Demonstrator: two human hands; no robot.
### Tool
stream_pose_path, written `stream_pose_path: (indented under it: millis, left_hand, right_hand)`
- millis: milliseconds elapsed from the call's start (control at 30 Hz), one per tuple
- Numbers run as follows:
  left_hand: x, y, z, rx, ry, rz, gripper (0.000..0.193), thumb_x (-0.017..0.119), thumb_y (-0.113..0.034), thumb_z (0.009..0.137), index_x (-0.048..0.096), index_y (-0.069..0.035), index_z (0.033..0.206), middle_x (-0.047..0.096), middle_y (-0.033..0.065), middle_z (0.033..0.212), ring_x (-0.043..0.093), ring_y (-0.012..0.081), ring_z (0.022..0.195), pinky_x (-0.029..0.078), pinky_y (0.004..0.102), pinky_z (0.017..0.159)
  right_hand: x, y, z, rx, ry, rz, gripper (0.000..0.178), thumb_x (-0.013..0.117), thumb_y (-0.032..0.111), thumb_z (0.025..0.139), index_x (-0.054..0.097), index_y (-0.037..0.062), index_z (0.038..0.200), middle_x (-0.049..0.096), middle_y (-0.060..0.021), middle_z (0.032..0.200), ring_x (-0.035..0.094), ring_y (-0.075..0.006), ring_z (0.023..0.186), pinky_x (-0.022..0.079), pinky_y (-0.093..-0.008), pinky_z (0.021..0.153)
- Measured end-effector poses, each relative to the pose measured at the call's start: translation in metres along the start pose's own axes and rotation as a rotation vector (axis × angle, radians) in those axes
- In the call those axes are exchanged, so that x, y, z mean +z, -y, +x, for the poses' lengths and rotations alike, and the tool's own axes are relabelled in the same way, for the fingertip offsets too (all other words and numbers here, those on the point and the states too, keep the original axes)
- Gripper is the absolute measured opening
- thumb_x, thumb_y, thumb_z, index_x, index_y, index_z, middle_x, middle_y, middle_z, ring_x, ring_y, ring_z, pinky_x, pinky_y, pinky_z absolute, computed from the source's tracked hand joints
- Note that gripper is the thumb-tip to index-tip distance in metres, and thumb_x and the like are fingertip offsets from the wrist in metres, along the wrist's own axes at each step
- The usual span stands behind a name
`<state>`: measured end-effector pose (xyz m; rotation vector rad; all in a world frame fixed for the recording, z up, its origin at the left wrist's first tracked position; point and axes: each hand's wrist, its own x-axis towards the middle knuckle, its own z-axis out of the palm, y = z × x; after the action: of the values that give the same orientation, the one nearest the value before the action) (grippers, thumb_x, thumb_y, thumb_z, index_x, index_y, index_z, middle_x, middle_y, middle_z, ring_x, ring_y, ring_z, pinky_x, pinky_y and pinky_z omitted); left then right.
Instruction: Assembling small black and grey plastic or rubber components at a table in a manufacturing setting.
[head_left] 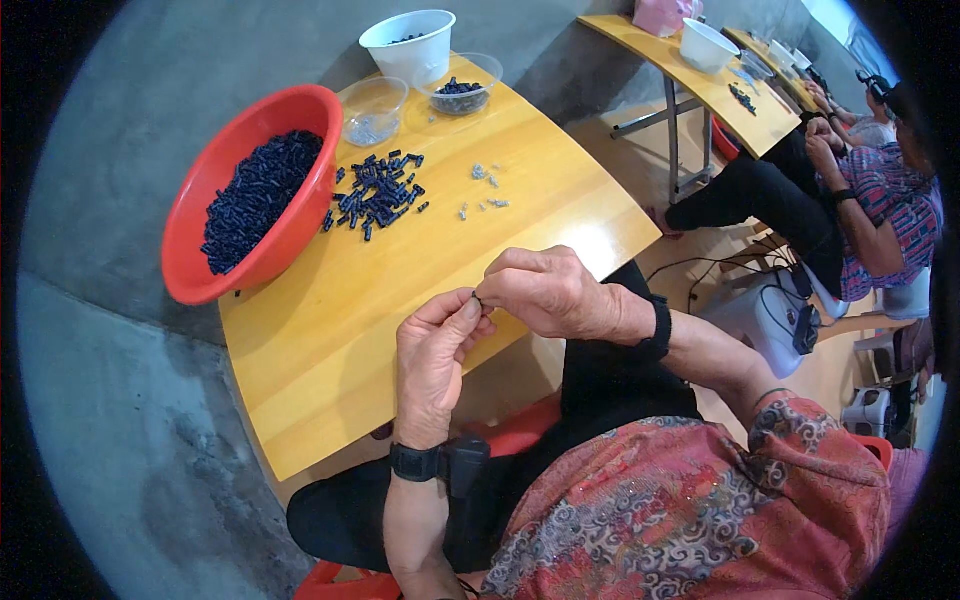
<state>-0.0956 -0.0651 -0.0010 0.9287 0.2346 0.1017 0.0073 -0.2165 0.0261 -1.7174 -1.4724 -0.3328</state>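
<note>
Dotting yellow table (400, 340) near wall (120, 170): dark parts (378, 196)

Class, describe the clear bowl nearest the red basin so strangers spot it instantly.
On the nearest yellow table, find the big red basin. Just right of its rim sits a clear bowl. Unlike the other clear bowl, which holds dark pieces, this one holds pale bits.
</note>
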Motion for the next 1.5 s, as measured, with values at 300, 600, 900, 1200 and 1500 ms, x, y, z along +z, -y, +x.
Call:
stream_pose_path:
  millis: [300,600,900,1200,1500]
  left_hand:
    - [-0.006,-0.011,-0.002,0.032,-0.026,-0.020,0.015,0.064,-0.007,0.085,0.064,-0.001,0.098,0.066,0.0077,0.085,0.061,0.0117,0.072,0.052,0.0265,0.070]
    - [-0.004,-0.016,-0.005,0.039,-0.078,0.017,0.015,0.063,-0.008,0.085,0.064,-0.001,0.098,0.065,0.0077,0.085,0.061,0.0111,0.069,0.053,0.0263,0.068]
    - [-0.006,-0.017,-0.003,0.061,-0.053,0.029,0.016,0.064,-0.009,0.085,0.064,0.000,0.099,0.065,0.0079,0.084,0.061,0.0112,0.069,0.053,0.0256,0.067]
    - [-0.004,-0.012,-0.002,0.035,-0.050,0.080,0.017,0.063,-0.009,0.085,0.064,0.000,0.100,0.066,0.0077,0.085,0.061,0.0111,0.069,0.053,0.0255,0.067]
    - [-0.003,-0.015,-0.002,0.031,-0.052,0.060,0.019,0.067,-0.008,0.082,0.065,0.002,0.098,0.066,0.0092,0.083,0.061,0.0112,0.068,0.051,0.0228,0.066]
  right_hand:
    - [-0.003,-0.015,0.035,0.326,0.034,0.274,0.008,0.064,0.006,0.078,0.063,0.0021,0.085,0.063,-0.0115,0.073,0.064,-0.0248,0.066,0.050,-0.0315,0.057]
    - [0.023,-0.079,0.086,0.213,0.186,-0.103,0.009,0.062,0.007,0.076,0.065,0.0015,0.083,0.066,-0.0128,0.079,0.064,-0.0296,0.075,0.050,-0.0364,0.066]
    - [0.005,-0.092,0.073,0.245,0.253,-0.264,0.007,0.060,0.008,0.077,0.064,0.0036,0.079,0.064,-0.0126,0.077,0.062,-0.0309,0.073,0.049,-0.0384,0.065]
    - [0.013,-0.093,0.064,0.199,0.430,-0.359,0.007,0.062,0.014,0.074,0.062,0.0073,0.076,0.061,-0.0129,0.079,0.062,-0.0328,0.074,0.050,-0.0425,0.064]
    - [0.012,-0.088,0.066,0.180,0.452,-0.479,0.006,0.061,0.011,0.077,0.059,0.0049,0.078,0.058,-0.0117,0.077,0.060,-0.0322,0.071,0.048,-0.0421,0.062]
